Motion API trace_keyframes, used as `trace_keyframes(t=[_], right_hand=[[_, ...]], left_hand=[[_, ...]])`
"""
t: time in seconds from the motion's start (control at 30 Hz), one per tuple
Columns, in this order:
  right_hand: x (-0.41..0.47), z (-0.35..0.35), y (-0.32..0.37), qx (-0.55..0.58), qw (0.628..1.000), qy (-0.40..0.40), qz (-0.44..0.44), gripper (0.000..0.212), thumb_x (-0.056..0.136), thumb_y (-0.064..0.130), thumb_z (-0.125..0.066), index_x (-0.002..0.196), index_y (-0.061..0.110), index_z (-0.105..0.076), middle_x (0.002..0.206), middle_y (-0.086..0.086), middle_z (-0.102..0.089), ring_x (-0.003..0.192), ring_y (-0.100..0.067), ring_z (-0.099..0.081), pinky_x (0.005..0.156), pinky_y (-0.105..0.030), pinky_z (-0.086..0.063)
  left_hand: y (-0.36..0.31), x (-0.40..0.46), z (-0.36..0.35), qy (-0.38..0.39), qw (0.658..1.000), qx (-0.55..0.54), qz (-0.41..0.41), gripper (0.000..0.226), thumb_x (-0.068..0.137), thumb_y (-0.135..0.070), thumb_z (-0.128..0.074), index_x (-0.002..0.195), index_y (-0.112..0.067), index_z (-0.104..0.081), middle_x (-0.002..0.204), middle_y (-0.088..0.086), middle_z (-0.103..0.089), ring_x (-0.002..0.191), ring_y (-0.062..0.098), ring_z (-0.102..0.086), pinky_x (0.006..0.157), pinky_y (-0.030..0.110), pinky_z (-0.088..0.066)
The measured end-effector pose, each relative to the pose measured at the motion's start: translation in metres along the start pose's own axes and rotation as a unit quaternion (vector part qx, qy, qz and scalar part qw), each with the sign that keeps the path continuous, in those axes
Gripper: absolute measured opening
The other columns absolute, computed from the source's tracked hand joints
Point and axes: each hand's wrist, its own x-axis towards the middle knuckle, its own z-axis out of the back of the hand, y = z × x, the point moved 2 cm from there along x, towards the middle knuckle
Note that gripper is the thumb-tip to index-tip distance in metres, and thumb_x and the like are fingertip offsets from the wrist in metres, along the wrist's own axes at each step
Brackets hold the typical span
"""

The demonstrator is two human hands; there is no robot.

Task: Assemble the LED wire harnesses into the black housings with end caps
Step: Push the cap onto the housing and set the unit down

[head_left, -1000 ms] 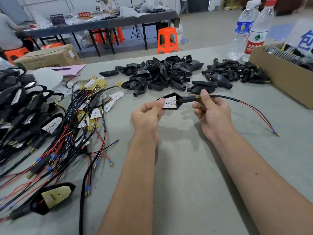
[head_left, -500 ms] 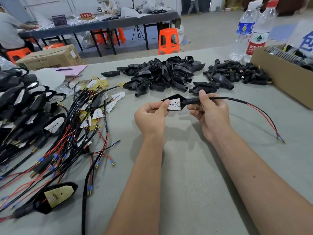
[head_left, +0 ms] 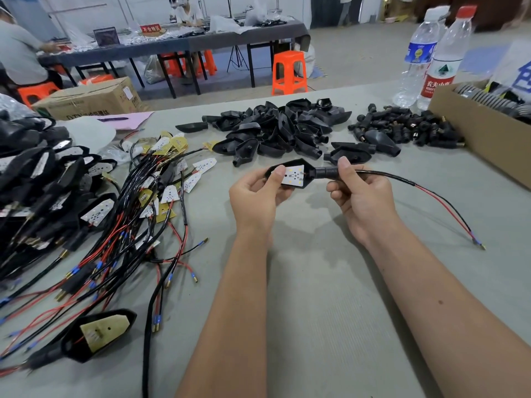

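My left hand (head_left: pixel 258 193) grips a black pointed housing (head_left: pixel 307 171) with a white LED board (head_left: pixel 293 176) seated inside, thumb pressing on the board. My right hand (head_left: pixel 356 193) pinches the black ribbed end cap (head_left: pixel 327 172) on the housing's neck. A black sheathed wire (head_left: pixel 402 179) leaves the cap and splits into red and black leads lying on the table to the right. A pile of empty housings (head_left: pixel 281 127) lies behind, with a heap of end caps (head_left: pixel 408 129) to its right. Loose LED wire harnesses (head_left: pixel 138 219) sprawl at the left.
Finished assemblies (head_left: pixel 34 179) are stacked at the far left, one more (head_left: pixel 94 334) at the near left. A cardboard box (head_left: pixel 482 133) of parts and two water bottles (head_left: pixel 431 53) stand at the right rear. The grey table (head_left: pixel 316 297) lies below my arms.
The end cap has slid along the wire up against the housing's neck, covering the brass fitting. Both hands stay on the assembly, and the wire's free end has shifted a little.
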Motion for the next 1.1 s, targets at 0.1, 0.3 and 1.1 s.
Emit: trace_keyframes(t=[0.1, 0.3, 1.1], right_hand=[[0.001, -0.001, -0.001, -0.018, 1.000, -0.005, -0.009, 0.020, 0.096, 0.024, -0.073, 0.088, 0.007, -0.067, 0.073, -0.008, -0.074, 0.056, -0.013, -0.067, 0.051, -0.018, -0.051], [-0.001, -0.005, -0.008, -0.229, 0.971, -0.054, 0.039, 0.058, 0.102, 0.054, -0.056, 0.067, 0.008, -0.069, 0.066, -0.016, -0.071, 0.049, -0.019, -0.060, 0.048, -0.029, -0.049], [-0.016, -0.016, -0.003, -0.521, 0.793, 0.152, 0.276, 0.014, 0.091, 0.013, -0.077, 0.105, 0.011, -0.080, 0.093, 0.000, -0.077, 0.086, -0.014, -0.067, 0.083, -0.025, -0.049]], left_hand=[[-0.001, 0.001, 0.001, -0.011, 1.000, -0.017, 0.005, 0.005, 0.093, -0.006, -0.073, 0.093, -0.001, -0.074, 0.084, 0.015, -0.077, 0.072, 0.024, -0.073, 0.066, 0.026, -0.060], [-0.005, 0.007, 0.018, -0.134, 0.990, 0.029, -0.039, 0.007, 0.090, -0.013, -0.079, 0.084, -0.015, -0.074, 0.070, 0.002, -0.077, 0.061, 0.019, -0.074, 0.060, 0.027, -0.060], [-0.006, 0.021, 0.033, -0.076, 0.987, 0.136, -0.030, 0.014, 0.094, -0.015, -0.073, 0.087, -0.003, -0.075, 0.055, -0.004, -0.062, 0.043, 0.002, -0.051, 0.046, 0.015, -0.041]])
